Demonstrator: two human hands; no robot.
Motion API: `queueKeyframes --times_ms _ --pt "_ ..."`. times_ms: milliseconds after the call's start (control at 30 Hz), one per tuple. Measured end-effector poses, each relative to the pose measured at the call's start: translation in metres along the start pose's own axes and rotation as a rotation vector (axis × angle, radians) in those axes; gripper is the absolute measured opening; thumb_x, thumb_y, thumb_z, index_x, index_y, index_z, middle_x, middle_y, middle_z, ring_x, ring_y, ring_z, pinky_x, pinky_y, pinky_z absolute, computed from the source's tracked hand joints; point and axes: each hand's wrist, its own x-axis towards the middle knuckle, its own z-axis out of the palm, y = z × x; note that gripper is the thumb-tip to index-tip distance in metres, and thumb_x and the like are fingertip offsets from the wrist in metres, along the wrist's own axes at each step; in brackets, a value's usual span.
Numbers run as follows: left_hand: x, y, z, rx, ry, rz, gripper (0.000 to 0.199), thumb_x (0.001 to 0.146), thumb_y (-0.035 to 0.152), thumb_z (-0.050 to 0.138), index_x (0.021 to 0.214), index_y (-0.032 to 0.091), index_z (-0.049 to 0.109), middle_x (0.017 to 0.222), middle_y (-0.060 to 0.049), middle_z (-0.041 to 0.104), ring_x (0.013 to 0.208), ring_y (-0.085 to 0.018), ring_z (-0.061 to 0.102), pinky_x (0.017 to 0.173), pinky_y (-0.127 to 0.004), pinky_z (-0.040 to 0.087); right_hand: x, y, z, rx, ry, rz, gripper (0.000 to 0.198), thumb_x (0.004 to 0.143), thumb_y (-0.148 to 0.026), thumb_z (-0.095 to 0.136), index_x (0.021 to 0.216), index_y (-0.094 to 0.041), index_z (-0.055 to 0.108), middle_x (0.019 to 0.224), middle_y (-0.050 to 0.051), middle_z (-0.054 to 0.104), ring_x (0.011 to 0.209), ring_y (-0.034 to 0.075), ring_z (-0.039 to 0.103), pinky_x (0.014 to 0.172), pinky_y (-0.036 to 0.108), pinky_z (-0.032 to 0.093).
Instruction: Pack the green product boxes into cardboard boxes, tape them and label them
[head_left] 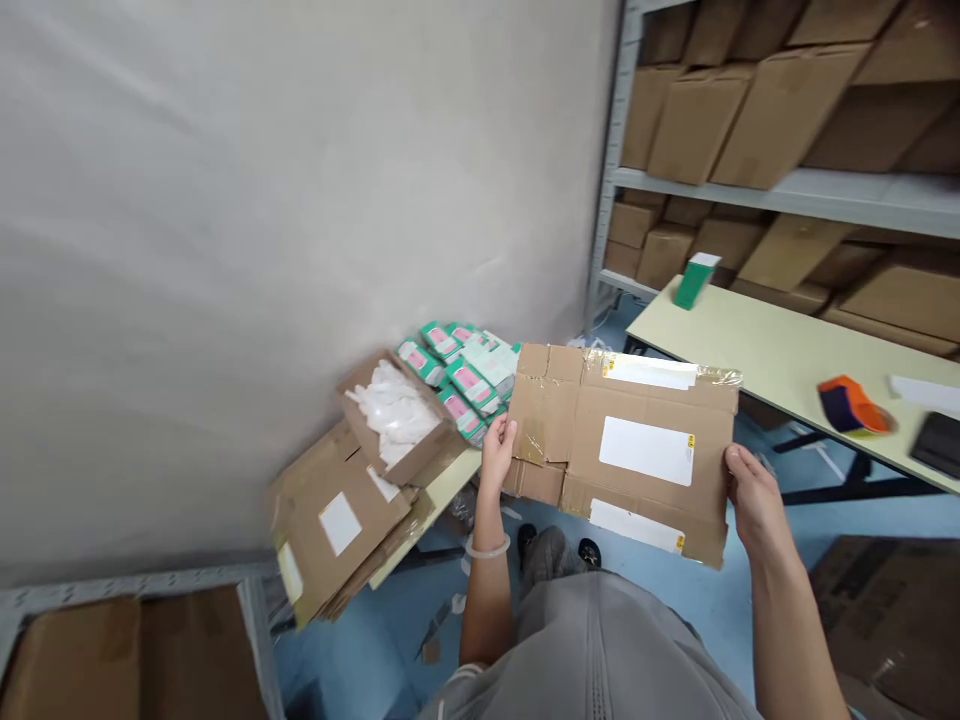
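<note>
A flattened cardboard box (559, 420) with white labels and strips of clear tape is held up in front of me. My left hand (496, 455) grips its left edge, thumb on the near face. At the opposite edge, my right hand (754, 495) pinches the cardboard near the lower right corner. Behind my left hand, an open carton (427, 450) full of white gloves (394, 408) rests on a table. Beside it lie several green-and-pink small boxes (471, 383). A stack of flattened cardboard (307, 500) sits to the left of the carton.
A pale table (780, 340) on the right bears a green box (694, 283), an orange-and-purple roll-like item (853, 405) and a black object (937, 445). Metal shelving (817, 190) with cartons stands behind it. Another rack (251, 640) is at lower left. Scraps lie on the blue floor (360, 650).
</note>
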Motion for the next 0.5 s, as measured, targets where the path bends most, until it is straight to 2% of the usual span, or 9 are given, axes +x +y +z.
queueKeyframes --times_ms 100,200,333,500 --pt "0.027 -0.004 0.050 0.030 -0.105 -0.014 0.039 0.087 0.052 0.062 0.108 0.020 0.065 0.117 -0.011 0.070 0.113 -0.025 0.064 0.098 -0.036 0.050 0.019 0.000 -0.035 0.018 0.131 0.019 0.051 0.065 -0.062 0.074 0.095 -0.021 0.070 0.093 0.001 0.069 0.080 0.015 0.058 0.065 0.024 0.044" --pt "0.058 -0.008 0.094 0.047 -0.190 -0.024 0.040 0.085 0.052 0.063 0.109 0.020 0.065 0.118 -0.011 0.070 0.113 -0.025 0.064 0.099 -0.037 0.049 0.039 0.003 -0.057 0.027 0.225 0.033 0.050 0.066 -0.062 0.073 0.092 -0.020 0.069 0.092 0.002 0.069 0.076 0.015 0.056 0.063 0.024 0.042" --pt "0.110 -0.015 0.156 0.076 -0.264 0.002 0.041 0.086 0.053 0.062 0.109 0.019 0.064 0.117 -0.012 0.070 0.110 -0.026 0.066 0.099 -0.039 0.049 0.078 0.001 -0.075 0.032 0.315 0.048 0.049 0.066 -0.062 0.071 0.092 -0.020 0.069 0.089 0.003 0.069 0.073 0.017 0.058 0.060 0.025 0.042" --pt "0.198 -0.020 0.251 0.061 -0.379 0.043 0.040 0.084 0.052 0.063 0.104 0.018 0.065 0.114 -0.012 0.071 0.108 -0.026 0.066 0.100 -0.041 0.048 0.152 -0.014 -0.093 0.083 0.417 0.002 0.045 0.069 -0.059 0.070 0.095 -0.023 0.071 0.097 0.003 0.072 0.084 0.019 0.062 0.067 0.026 0.046"
